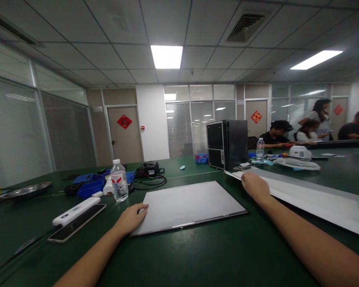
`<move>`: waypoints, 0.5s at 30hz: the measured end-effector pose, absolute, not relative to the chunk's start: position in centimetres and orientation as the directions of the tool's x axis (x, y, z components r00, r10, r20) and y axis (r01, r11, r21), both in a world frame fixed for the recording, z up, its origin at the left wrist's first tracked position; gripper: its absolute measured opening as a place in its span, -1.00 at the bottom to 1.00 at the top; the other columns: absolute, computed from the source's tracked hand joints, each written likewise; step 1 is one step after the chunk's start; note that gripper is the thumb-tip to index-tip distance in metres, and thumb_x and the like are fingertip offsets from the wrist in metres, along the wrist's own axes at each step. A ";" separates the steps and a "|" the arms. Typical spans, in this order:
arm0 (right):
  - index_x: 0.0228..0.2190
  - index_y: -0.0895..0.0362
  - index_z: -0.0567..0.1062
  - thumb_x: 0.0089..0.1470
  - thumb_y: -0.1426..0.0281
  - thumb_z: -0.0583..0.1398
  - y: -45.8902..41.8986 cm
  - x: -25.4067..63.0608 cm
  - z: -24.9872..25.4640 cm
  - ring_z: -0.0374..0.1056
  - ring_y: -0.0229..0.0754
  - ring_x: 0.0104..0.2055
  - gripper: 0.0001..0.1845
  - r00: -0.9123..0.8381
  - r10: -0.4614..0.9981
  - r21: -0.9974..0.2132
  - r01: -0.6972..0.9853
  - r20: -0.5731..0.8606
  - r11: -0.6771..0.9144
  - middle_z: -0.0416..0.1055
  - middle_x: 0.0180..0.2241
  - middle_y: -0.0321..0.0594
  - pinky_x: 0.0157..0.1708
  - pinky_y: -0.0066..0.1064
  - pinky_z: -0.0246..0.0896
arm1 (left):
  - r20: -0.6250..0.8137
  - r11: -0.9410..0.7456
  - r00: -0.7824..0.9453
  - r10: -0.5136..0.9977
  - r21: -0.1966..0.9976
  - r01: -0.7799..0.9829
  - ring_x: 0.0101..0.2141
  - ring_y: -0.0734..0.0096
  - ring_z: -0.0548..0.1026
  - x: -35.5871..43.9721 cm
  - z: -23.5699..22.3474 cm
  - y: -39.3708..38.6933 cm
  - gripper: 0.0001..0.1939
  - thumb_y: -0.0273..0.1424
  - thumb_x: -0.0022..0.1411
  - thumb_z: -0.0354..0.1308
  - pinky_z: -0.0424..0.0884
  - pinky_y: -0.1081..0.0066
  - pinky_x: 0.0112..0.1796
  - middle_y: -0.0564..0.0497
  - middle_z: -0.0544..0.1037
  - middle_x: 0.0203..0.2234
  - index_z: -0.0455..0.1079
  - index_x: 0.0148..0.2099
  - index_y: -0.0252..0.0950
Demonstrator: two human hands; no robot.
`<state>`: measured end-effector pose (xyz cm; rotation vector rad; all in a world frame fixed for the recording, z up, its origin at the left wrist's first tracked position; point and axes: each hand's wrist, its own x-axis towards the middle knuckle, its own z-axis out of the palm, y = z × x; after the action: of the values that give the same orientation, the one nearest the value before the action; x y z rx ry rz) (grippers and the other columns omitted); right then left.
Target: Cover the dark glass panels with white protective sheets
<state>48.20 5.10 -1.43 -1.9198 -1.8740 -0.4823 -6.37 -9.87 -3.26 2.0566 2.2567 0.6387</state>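
A flat grey panel with a thin dark rim (pixel 188 205) lies on the green table (pixel 197 255) in front of me. My left hand (pixel 133 218) rests on its near left corner, fingers curled over the edge. My right hand (pixel 254 185) lies past the panel's far right corner, its fingers hidden behind the knuckles, touching the end of a long white sheet (pixel 317 203) that runs off to the right.
A phone (pixel 77 228) and a white power bank (pixel 76 210) lie at left, with a water bottle (pixel 119 181), blue bins (pixel 89 185) and cables behind. A black computer case (pixel 227 144) stands at the back. Several people sit at far right.
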 end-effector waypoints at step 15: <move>-0.01 0.04 0.56 0.40 0.18 -0.03 -0.3 40.8 0.3 0.52 0.00 -0.06 -0.57 -0.393 0.748 -0.069 0.862 0.534 0.502 0.61 -0.05 -0.07 -0.09 -0.30 0.28 | 0.197 0.013 -0.083 0.977 0.332 0.943 0.26 0.05 0.36 -6.8 -3.8 -9.3 -0.57 -0.15 0.41 0.17 0.25 -0.14 0.26 -0.12 0.39 0.29 0.40 0.22 -0.22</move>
<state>40.79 -0.31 0.29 -1.3194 -2.2431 -0.2985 -6.85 -9.33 -3.79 2.0660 2.1709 0.5870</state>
